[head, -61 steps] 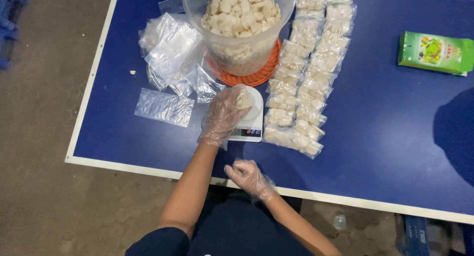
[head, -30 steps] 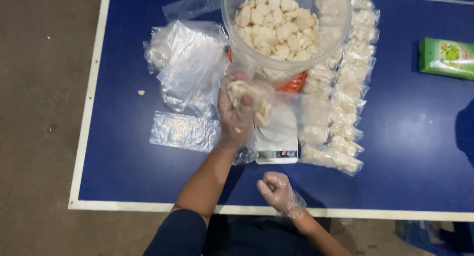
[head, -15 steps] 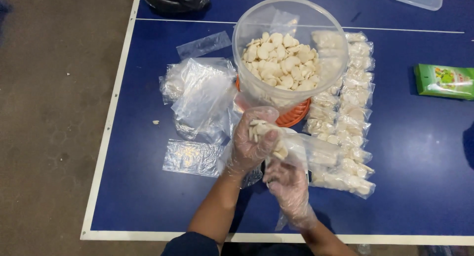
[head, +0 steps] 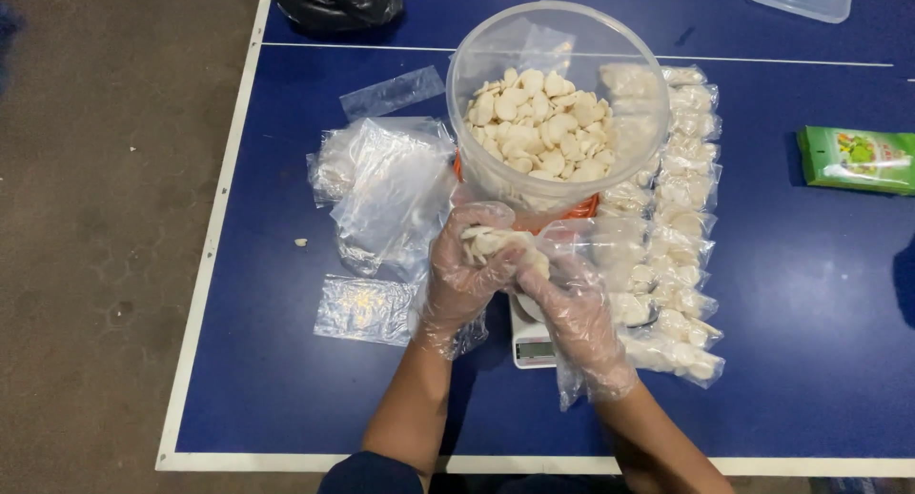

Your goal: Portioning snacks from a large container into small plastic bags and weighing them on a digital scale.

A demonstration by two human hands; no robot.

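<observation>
Near the table's (head: 791,294) left edge, a loose heap of clear, crinkled plastic bags (head: 386,184) lies above one flat bag (head: 364,308). Your left hand (head: 464,275), in a thin glossy disposable glove, is cupped tight around a handful of pale, flat oval chips (head: 496,244). Your right hand (head: 572,313), gloved the same way, touches it and pinches the film of a small clear bag (head: 581,256); which way that bag points is unclear. Both hover above a white digital scale (head: 532,343) near the table's front edge. Behind them stands a round translucent tub (head: 558,113) of the same chips. Right of it, two rows of filled packets (head: 677,227) run front to back; a green pouch (head: 855,159) lies toward the right edge.
</observation>
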